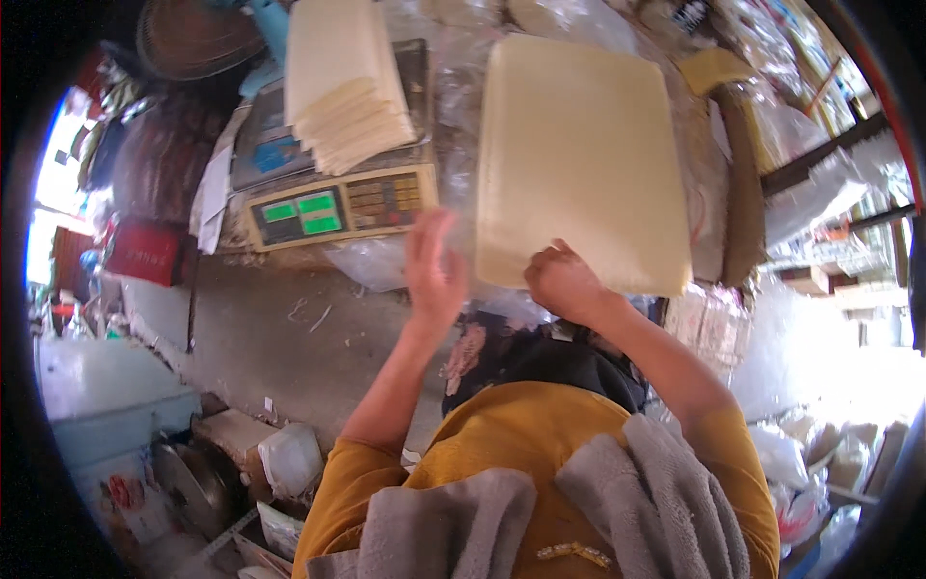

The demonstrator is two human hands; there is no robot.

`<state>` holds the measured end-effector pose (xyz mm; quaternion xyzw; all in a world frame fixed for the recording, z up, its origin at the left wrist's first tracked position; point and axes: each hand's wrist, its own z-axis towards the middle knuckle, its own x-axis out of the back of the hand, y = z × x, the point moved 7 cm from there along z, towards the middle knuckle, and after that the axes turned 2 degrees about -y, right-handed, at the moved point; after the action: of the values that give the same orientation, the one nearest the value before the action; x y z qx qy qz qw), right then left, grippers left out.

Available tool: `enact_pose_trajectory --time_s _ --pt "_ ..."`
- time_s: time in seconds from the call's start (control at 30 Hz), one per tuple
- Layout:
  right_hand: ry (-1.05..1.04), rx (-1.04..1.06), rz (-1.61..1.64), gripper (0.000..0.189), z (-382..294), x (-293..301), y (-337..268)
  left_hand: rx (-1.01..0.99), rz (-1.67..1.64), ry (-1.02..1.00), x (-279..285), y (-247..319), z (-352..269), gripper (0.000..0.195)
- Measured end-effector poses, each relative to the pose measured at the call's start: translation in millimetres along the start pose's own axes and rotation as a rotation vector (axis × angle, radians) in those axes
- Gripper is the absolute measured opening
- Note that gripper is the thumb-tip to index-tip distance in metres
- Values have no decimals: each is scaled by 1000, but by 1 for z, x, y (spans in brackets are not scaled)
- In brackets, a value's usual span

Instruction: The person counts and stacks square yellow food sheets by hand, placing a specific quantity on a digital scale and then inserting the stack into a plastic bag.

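A thick stack of pale yellow rectangular sheets lies before me. My right hand rests on its near edge with the fingers curled; whether it pinches a sheet I cannot tell. My left hand is raised to the left of the stack, slightly blurred, its fingers apart and nothing in it. Just beyond it is a digital counter scale with lit green displays. Across the scale's platform lies a pile of folded cream sheets, their near ends fanned out.
A fan stands at the far left, above a red box. Clear plastic film lies under and around the stack. Cardboard stands along the right side. Lower left are a light blue container and a white plastic container.
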<state>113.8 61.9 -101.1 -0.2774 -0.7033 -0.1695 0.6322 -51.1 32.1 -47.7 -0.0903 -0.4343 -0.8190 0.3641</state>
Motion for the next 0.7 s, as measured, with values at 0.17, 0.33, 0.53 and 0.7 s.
enact_pose_trajectory --time_s 0.17,0.33,0.53,0.7 --pt "509 -614 945 10 -44 40 97 -114 -179 -357 -30 10 -26 35" --pt "485 -336 854 30 -67 34 72 -133 27 -680 -106 19 -31 33" --pt "460 -545 599 33 -79 16 112 -207 300 -813 -144 22 -34 59" --pt "684 -956 554 22 -116 199 148 -243 250 -787 -140 22 -34 57"
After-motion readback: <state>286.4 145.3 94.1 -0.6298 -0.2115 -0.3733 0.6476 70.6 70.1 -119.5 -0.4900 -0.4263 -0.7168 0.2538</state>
